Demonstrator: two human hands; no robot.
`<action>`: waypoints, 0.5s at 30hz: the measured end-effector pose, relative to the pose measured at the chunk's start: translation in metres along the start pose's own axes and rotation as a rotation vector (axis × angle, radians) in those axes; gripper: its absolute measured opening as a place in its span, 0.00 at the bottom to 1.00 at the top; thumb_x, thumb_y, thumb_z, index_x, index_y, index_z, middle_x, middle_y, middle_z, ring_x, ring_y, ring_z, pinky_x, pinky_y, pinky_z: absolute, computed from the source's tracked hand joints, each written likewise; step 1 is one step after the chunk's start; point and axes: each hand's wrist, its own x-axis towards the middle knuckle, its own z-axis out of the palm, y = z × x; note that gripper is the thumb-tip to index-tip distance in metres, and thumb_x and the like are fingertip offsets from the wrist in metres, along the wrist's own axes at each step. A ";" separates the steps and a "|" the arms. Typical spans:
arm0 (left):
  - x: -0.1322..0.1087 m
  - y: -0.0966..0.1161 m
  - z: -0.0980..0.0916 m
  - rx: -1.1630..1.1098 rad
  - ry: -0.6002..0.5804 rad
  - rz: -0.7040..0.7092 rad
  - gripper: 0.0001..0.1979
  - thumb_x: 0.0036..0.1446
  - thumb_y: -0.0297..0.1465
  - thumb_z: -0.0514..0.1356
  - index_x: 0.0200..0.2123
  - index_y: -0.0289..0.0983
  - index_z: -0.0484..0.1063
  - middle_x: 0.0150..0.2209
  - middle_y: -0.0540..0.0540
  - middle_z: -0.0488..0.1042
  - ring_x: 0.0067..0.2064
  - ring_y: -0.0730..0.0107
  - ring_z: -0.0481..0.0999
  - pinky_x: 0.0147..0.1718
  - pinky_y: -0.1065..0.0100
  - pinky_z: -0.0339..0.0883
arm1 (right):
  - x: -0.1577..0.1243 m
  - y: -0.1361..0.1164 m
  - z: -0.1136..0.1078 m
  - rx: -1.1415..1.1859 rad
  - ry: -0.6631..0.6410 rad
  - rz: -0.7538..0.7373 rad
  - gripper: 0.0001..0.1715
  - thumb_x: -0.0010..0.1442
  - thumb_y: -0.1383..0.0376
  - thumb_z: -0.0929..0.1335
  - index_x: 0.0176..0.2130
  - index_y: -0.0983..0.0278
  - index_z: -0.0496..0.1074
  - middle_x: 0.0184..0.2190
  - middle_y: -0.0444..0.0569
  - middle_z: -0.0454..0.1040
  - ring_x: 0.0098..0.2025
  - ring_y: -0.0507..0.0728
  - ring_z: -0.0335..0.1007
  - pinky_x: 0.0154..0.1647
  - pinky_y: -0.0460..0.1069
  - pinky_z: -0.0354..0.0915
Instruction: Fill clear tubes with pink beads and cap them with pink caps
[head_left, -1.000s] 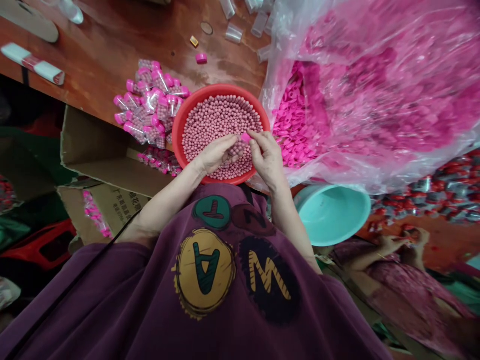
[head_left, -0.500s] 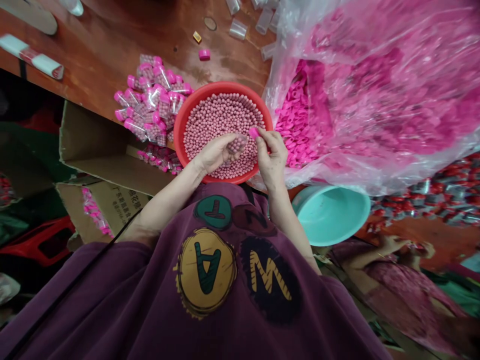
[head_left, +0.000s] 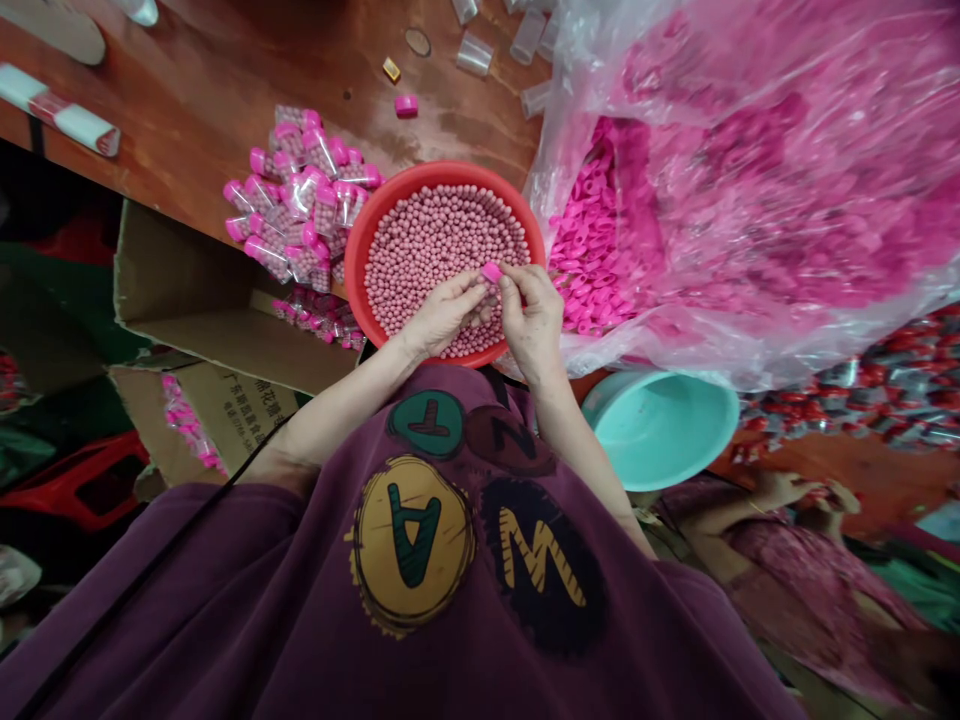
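Observation:
My left hand (head_left: 448, 314) is closed around a small clear container, which its fingers now mostly hide. At the container's mouth my right hand (head_left: 534, 312) pinches a bright pink cap (head_left: 491, 271); whether the cap is seated cannot be made out. Both hands are above the near side of a red basin (head_left: 360, 285) filled with small pink balls (head_left: 442, 235). To the left of the basin lies a heap of filled clear containers with pink caps (head_left: 307, 200). Loose pink caps (head_left: 596, 265) spill from a large clear plastic bag (head_left: 750, 180) on the right.
A turquoise basin (head_left: 664, 430) stands below the bag. Cardboard boxes (head_left: 202, 320) are at the table's left edge. Empty clear cups (head_left: 475, 55) and a single pink cap (head_left: 406, 105) lie at the back. A co-worker's hands (head_left: 810, 495) are at the lower right, near red-and-silver items (head_left: 862, 390).
My two hands have come together. The pink cap in my right hand has moved left to the container in my left hand, whose fingers now cover it more.

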 end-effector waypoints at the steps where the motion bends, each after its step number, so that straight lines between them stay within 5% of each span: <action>1: -0.001 0.001 0.002 0.006 0.017 0.000 0.07 0.75 0.36 0.66 0.43 0.39 0.77 0.35 0.50 0.75 0.33 0.75 0.75 0.35 0.71 0.71 | -0.001 -0.002 -0.001 -0.017 -0.011 -0.007 0.32 0.81 0.42 0.61 0.56 0.56 0.84 0.49 0.55 0.85 0.53 0.64 0.83 0.62 0.65 0.81; 10: -0.008 0.020 0.007 0.041 0.018 -0.003 0.08 0.75 0.35 0.69 0.41 0.38 0.79 0.31 0.53 0.73 0.28 0.81 0.69 0.28 0.76 0.64 | -0.005 -0.011 -0.021 -0.033 -0.226 -0.058 0.24 0.80 0.53 0.63 0.64 0.56 0.80 0.56 0.58 0.81 0.59 0.68 0.79 0.68 0.71 0.78; 15: -0.003 0.015 -0.004 0.144 0.034 0.046 0.09 0.70 0.37 0.71 0.41 0.37 0.81 0.33 0.51 0.78 0.29 0.78 0.72 0.29 0.72 0.66 | -0.006 0.018 -0.007 0.174 -0.036 0.072 0.29 0.78 0.46 0.67 0.70 0.52 0.71 0.57 0.53 0.79 0.54 0.62 0.80 0.59 0.64 0.82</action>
